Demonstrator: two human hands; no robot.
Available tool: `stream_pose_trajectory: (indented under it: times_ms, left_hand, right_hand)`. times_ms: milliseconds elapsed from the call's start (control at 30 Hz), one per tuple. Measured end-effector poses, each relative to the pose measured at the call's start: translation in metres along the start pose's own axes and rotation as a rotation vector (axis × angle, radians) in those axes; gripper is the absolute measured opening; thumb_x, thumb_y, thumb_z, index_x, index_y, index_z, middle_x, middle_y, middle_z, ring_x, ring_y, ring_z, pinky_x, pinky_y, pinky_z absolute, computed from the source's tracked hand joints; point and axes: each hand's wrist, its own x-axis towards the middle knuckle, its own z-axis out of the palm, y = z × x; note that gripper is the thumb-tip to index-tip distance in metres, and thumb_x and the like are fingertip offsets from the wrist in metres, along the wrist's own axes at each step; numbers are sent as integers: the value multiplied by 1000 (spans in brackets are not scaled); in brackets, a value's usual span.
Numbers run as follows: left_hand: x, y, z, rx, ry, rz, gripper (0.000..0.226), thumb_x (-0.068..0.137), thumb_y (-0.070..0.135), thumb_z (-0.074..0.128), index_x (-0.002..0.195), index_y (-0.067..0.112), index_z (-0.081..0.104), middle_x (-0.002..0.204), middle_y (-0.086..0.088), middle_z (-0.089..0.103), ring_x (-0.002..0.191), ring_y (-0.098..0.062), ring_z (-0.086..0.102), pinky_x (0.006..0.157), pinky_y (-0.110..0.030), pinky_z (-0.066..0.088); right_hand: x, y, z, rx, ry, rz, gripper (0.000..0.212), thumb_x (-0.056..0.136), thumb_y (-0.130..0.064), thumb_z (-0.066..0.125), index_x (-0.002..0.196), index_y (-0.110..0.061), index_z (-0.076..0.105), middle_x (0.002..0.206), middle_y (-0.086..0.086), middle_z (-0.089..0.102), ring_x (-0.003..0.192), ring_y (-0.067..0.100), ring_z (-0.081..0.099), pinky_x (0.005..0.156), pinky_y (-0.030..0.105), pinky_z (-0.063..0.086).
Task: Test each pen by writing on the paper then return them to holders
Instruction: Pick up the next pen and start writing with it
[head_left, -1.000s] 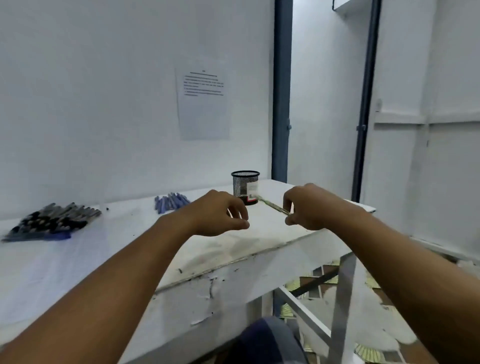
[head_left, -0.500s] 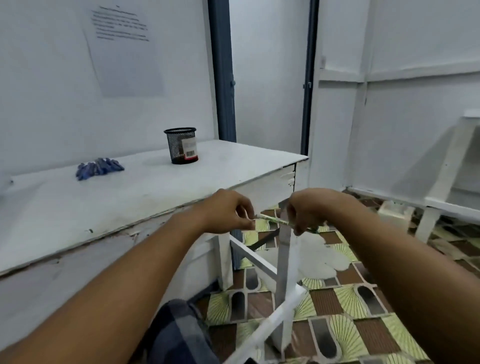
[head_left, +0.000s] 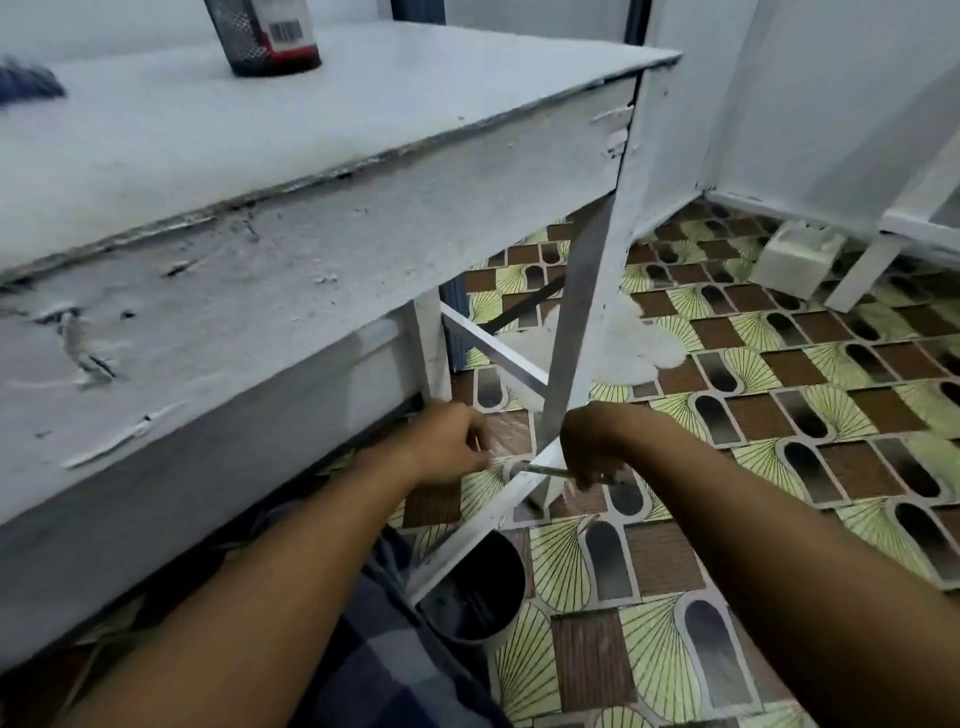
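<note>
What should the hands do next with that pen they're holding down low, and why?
Probably lift the pen back up over the table. The right hand grips it below the tabletop, over the floor, and the left hand is curled beside its tip. No writing paper shows down there, and the mesh holder stands up on the table.

The tabletop (head_left: 363, 119) is matt white-painted wood, its front edge rough with chipped, flaking paint, the holder (head_left: 262, 36) at the upper left is black metal mesh with a paper label, and the floor (head_left: 779, 395) is glossy patterned tile.
</note>
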Motion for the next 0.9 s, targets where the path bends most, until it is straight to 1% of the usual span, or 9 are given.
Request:
stream_pose_trajectory:
  times_ms: [67,133,233,367,433,600,667,733,900]
  left_hand:
    - [1,-18,16,-30,-17,-34,13,84,22,71,96,16,70,95,-1,65,80,-10,57,69,-21,44]
    - [2,-34,29,-62,-25,-65,14,83,21,72,97,16,70,92,0,65,72,-5,55,59,-14,39]
    - [4,-50,41,-95,-32,-94,16,82,21,72,98,17,71,91,1,67,71,-4,56,57,-10,37]
    - [8,-63,45,-126,-26,-103,14,82,20,72,96,17,71,92,2,69,74,-3,58,57,-8,38]
    - [10,-69,46,-137,-27,-102,14,83,18,72,97,16,72,92,2,69,75,-3,59,57,-6,39]
    - [15,-82,46,-153,-33,-108,13,81,15,74,94,15,72,91,-1,69,82,-10,64,68,-16,48]
    - [17,-86,47,-155,-35,-105,13,81,15,74,94,16,71,91,0,69,82,-9,64,71,-18,49]
    - [19,-88,48,-160,-37,-107,14,81,14,74,95,15,71,91,1,68,82,-9,63,72,-19,50]
    - [21,-90,50,-165,-58,-118,15,83,13,72,98,12,71,93,-2,68,84,-11,64,75,-22,52]
  right_hand:
    - [15,-11,16,-57,-82,-16,25,84,-21,75,98,-1,70,76,3,66,65,16,61,66,25,49]
    - [29,-21,28,-86,-163,-16,26,85,-24,74,100,-3,70,86,4,71,71,17,63,68,26,50]
    - [45,-33,43,-135,-294,-9,28,89,-27,69,107,-5,69,93,5,70,83,20,62,89,32,52]
    - [60,-46,58,-73,-283,-11,35,87,-21,73,114,2,66,89,9,65,75,20,58,78,32,48]
    - [68,-52,64,-39,-311,2,39,87,-17,72,119,2,62,88,9,62,83,21,58,77,32,50]
    - [88,-64,69,-17,-350,12,40,87,-15,72,122,1,60,122,15,64,102,26,62,97,36,49]
    - [96,-67,70,-24,-379,21,33,87,-16,72,114,1,63,116,14,65,103,27,61,98,36,48]
    - [103,-71,73,-46,-395,16,20,88,-18,72,93,-1,63,99,12,64,100,27,60,95,35,47]
    - [113,-72,82,-21,-372,-10,54,86,-29,73,131,-5,56,130,12,59,120,30,56,103,37,45]
